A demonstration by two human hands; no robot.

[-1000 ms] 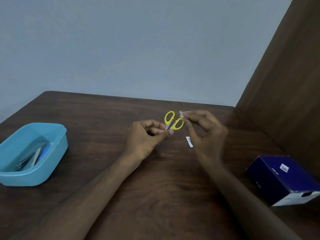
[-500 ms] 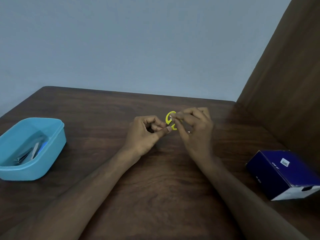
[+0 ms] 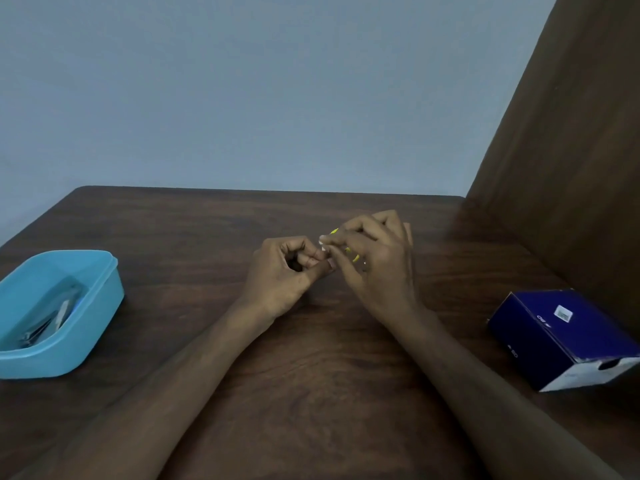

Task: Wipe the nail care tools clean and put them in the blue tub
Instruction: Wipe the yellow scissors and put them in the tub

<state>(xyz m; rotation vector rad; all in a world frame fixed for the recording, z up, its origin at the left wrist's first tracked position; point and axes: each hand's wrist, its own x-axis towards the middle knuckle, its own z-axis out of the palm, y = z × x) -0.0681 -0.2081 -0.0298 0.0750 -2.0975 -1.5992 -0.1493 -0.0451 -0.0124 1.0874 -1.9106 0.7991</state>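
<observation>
Seen from the head camera, both hands meet above the middle of the dark wooden tabletop [image 3: 311, 393], with both bare forearms reaching in from the bottom edge. The left hand [image 3: 287, 277] is curled, and its grip closes thumb against forefinger at the point where the two hands come together; whatever it pinches there is hidden by the fingers, so I cannot tell for sure what it holds. The right hand [image 3: 377, 268] lies just beside it, touching it at the fingertips, its fingers bent. Its grip pinches a small white wipe [image 3: 323, 241] between thumb and forefinger. Behind and between the right hand's fingers, bits of the yellow scissors [image 3: 355, 258] show: a curved yellow piece above the forefinger and another lower down, by the palm. The blades are out of sight.

The blue tub [image 3: 100, 306] stands on the tabletop at the far left, well apart from the hands. Inside it lie several metal tools [image 3: 45, 323], slim and greyish, resting along the bottom; their exact kinds are too blurred to name.

At the far right, a dark blue box [image 3: 561, 337] with a white end and a small white label sits on the tabletop, close to a brown wooden panel [image 3: 571, 168] that rises along the right side. A plain grey-blue wall [image 3: 259, 91] fills the background.
</observation>
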